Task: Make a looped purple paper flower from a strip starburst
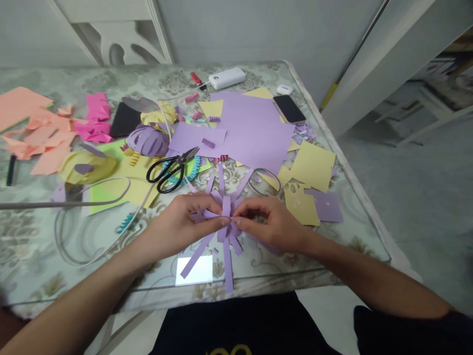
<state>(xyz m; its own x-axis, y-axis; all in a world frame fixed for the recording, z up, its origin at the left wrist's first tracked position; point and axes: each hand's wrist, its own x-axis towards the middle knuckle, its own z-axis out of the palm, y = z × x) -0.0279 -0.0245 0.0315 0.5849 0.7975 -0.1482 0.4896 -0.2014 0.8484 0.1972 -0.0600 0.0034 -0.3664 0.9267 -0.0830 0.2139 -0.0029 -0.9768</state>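
Note:
Near the front edge of the table, purple paper strips (228,261) radiate from a shared centre like a star. My left hand (186,222) pinches the strips at the centre from the left, thumb and fingers closed on them. From the right, my right hand (269,222) pinches the same centre, its fingertips almost touching the left thumb. Some strips curl up between my hands; others lie outward on the table. Black-handled scissors (173,170) rest beyond my left hand, on a turquoise coiled paper ring (194,170).
A large purple sheet (254,128), yellow sheets (314,165), a phone (288,109) and a white power bank (227,78) lie behind. Left are striped paper balls (148,140), orange paper (24,106), pink paper (98,106) and a looping white cable (59,241).

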